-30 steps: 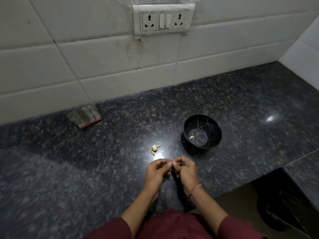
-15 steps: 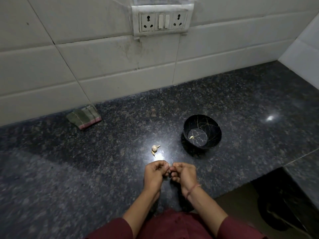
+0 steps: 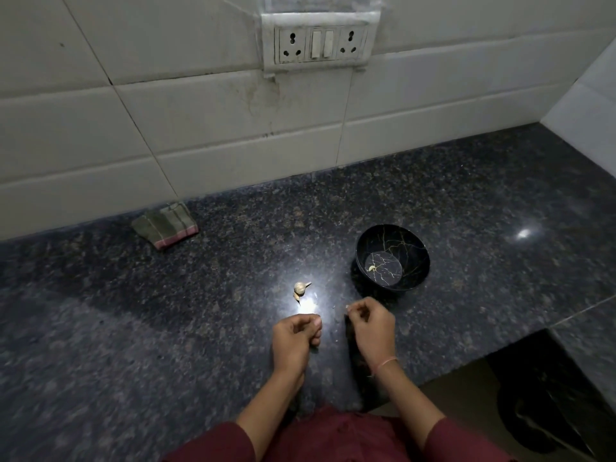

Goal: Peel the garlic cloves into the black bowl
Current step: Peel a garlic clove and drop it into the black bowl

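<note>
The black bowl [image 3: 392,235] with thin gold lines stands on the counter right of centre, and one peeled clove [image 3: 371,269] lies in it. A small garlic piece with loose cloves [image 3: 300,288] lies on the counter left of the bowl. My left hand [image 3: 295,338] is below that garlic with its fingers curled to the thumb, and the clove it grips is mostly hidden. My right hand [image 3: 371,326] is just below the bowl and pinches a small pale bit of garlic at its fingertips. The hands are apart.
A dark speckled granite counter [image 3: 166,328] runs to a white tiled wall [image 3: 200,128] with a socket panel [image 3: 320,41]. A folded green cloth [image 3: 165,225] lies at the back left. The counter edge cuts in at the right front, with a dark bin [image 3: 546,411] below.
The hands were pressed together on one clove and have now pulled apart. The right hand moved right toward the bowl, and the left hand stayed low.
</note>
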